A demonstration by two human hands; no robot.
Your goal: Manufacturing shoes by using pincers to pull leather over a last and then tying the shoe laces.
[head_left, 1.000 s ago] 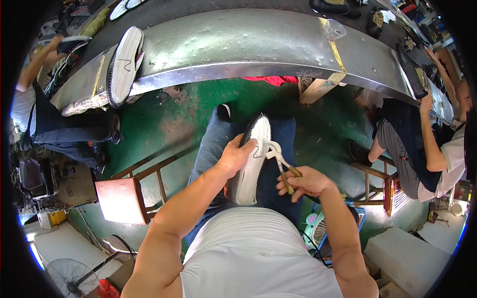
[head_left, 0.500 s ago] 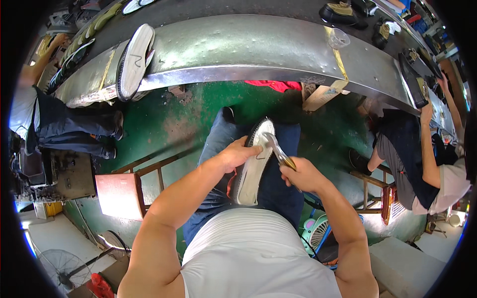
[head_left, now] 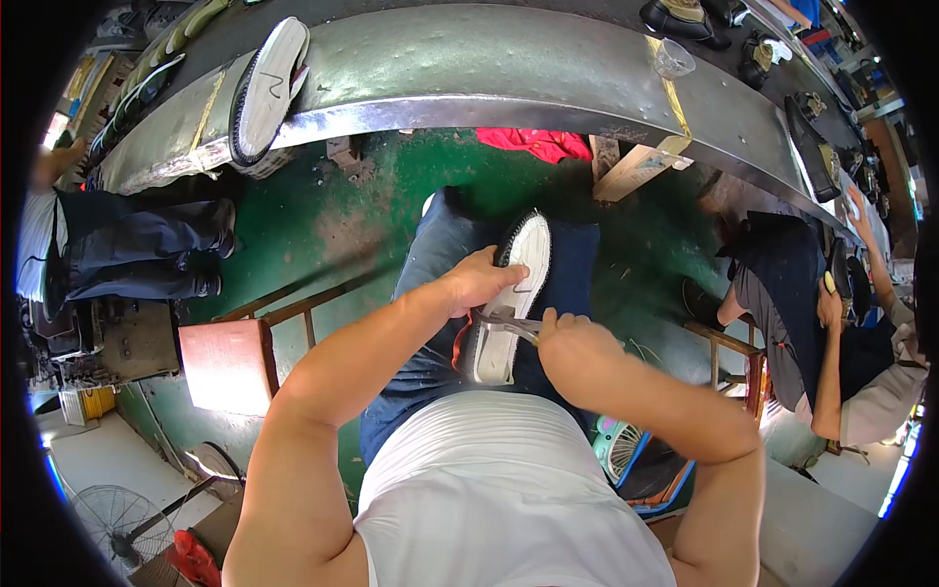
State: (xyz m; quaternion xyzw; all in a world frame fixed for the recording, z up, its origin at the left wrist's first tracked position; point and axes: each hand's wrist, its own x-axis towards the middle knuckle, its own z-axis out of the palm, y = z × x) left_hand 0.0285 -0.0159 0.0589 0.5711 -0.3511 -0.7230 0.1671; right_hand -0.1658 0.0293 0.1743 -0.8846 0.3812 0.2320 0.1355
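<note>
A shoe (head_left: 529,252) rests sole-up across my lap, its toe pointing away from me. A pale inner sole with a dark curved mark faces up, rimmed by the gathered black edge of the upper; a red lace (head_left: 460,344) hangs at its left. My left hand (head_left: 477,281) grips the shoe at its middle, thumb on the pale sole. My right hand (head_left: 575,354) is closed around the handle of metal pincers (head_left: 509,324). Their head lies across the shoe toward its left edge, below my left thumb. Whether the jaws hold any material cannot be made out.
A metal-edged bench (head_left: 469,59) runs across ahead, with another upturned shoe (head_left: 266,93) on its left. A wooden stool (head_left: 230,362) stands left; a small green fan (head_left: 618,445) is near my right. Co-workers sit right and stand left. Red cloth (head_left: 536,144) lies beneath the bench.
My right hand has brought the pincers from the toe area down to the shoe's middle and turned them sideways. My left hand still holds the shoe. The right-hand co-worker's arms have shifted.
</note>
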